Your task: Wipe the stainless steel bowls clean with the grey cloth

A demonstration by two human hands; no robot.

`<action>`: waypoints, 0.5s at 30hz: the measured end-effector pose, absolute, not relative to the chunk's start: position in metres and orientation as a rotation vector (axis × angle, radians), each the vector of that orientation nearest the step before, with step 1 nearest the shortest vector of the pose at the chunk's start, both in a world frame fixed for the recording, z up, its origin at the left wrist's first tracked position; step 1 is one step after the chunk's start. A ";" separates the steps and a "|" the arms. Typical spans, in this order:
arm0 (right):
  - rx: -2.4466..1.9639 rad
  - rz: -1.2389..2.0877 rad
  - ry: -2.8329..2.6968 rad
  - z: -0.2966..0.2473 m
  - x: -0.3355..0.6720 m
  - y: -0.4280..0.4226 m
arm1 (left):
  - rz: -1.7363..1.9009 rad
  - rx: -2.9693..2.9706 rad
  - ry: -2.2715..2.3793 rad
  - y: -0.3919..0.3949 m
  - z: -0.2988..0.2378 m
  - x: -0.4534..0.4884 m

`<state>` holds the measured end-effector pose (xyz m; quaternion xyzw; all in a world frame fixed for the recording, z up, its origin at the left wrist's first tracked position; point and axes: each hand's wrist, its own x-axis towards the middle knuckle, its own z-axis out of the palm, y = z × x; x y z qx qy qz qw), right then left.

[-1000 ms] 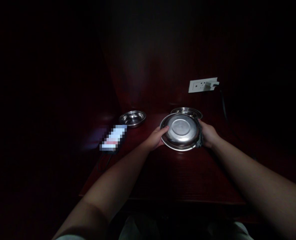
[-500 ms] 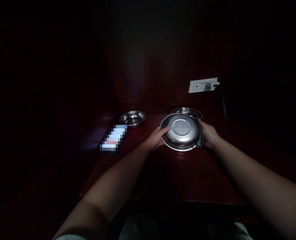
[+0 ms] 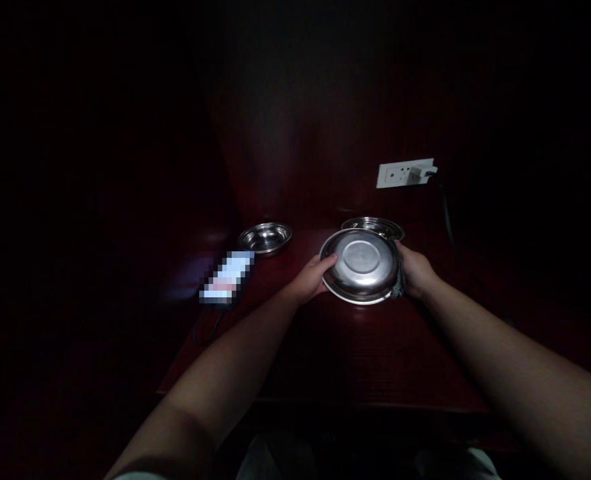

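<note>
A shiny metal bowl [image 3: 362, 267] is held bottom side up over the dark red table, its round base facing me. My left hand [image 3: 311, 279] grips its left rim, thumb on the outer wall and fingers underneath. At the right rim, my right hand [image 3: 415, 268] is closed on a dark grey cloth [image 3: 399, 277] pressed against the bowl; most of its fingers are hidden. Just behind, a second metal dish [image 3: 372, 223] rests on the table, partly covered by the held bowl.
Another metal bowl [image 3: 265, 238] stands upright at the back left. In front of it is a phone [image 3: 226, 279] with a lit, blurred screen and a cable. On the back wall a white socket [image 3: 400, 175] holds a plug with a hanging cord. The table's front edge [image 3: 335, 402] shows below.
The whole view has shifted very slightly. Both hands keep the same hold on the bowl and cloth, with no clear movement between them.
</note>
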<state>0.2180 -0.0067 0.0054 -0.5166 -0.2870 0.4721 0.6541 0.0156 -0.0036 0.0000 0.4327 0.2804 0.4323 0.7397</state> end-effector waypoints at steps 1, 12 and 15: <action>-1.187 1.074 -0.643 0.005 0.218 -0.006 | 0.949 0.946 0.617 -0.004 0.000 0.016; -1.197 1.065 -0.652 0.005 0.218 -0.006 | 0.948 0.955 0.654 -0.004 0.001 0.016; -1.187 1.068 -0.654 0.006 0.217 -0.007 | 0.944 0.955 0.659 -0.004 0.000 0.016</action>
